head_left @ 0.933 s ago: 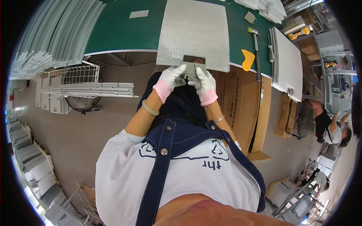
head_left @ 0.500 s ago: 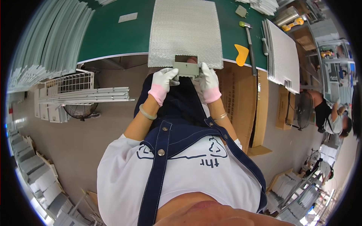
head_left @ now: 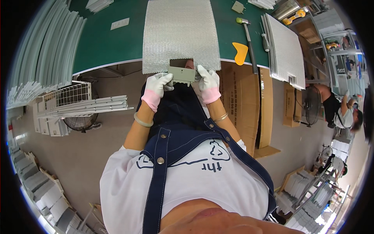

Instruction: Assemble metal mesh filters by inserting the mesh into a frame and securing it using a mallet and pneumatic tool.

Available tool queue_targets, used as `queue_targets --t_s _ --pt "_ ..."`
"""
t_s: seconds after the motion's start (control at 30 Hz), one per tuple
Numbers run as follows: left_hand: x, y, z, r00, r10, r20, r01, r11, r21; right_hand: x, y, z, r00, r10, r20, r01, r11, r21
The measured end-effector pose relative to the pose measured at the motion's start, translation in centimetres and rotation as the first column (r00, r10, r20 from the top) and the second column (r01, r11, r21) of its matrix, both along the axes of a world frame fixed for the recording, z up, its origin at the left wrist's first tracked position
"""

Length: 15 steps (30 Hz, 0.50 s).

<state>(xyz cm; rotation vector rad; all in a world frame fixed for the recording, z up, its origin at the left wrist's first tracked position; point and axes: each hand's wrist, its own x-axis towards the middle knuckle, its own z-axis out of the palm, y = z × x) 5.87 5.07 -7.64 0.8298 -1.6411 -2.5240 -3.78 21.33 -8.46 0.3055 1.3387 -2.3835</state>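
Observation:
A small grey-green plate [head_left: 182, 74] with a toothed lower edge is held level between my two gloved hands, just below the rectangular cut-out in a silvery mesh panel [head_left: 181, 33]. The panel lies on the green table, its near end reaching past the table edge. My left hand [head_left: 157, 86] pinches the plate's left end between thumb and fingers. At the plate's right end, my right hand [head_left: 209, 81] is closed with its thumb up, close to the panel's near edge. The right fingertips are partly hidden.
To the right lie a yellow scraper [head_left: 240, 53], a hammer [head_left: 249, 45], a screwdriver [head_left: 265, 42] and stacked mesh panels [head_left: 283, 54]. White frames [head_left: 43, 50] stand stacked at left. A cardboard box [head_left: 237, 105] is below the table; fans and another person [head_left: 343, 111] are further right.
The whole scene has shifted left in the picture as the head turned a little. The plate now tilts slightly, its right end lower; both hands stay at its ends.

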Motion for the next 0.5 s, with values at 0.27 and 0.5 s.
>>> queue_targets --t_s 0.27,0.5 --pt "-0.2 0.3 0.3 1.0 0.0 0.001 0.0 0.997 -0.076 -0.4 0.8 -0.8 0.995 0.086 -0.04 -0.086 0.996 -0.009" --pt "-0.9 2.0 -1.9 0.963 0.256 -0.088 -0.238 0.955 0.176 0.2 0.8 0.1 0.986 0.162 -0.042 -0.159 0.985 0.06"
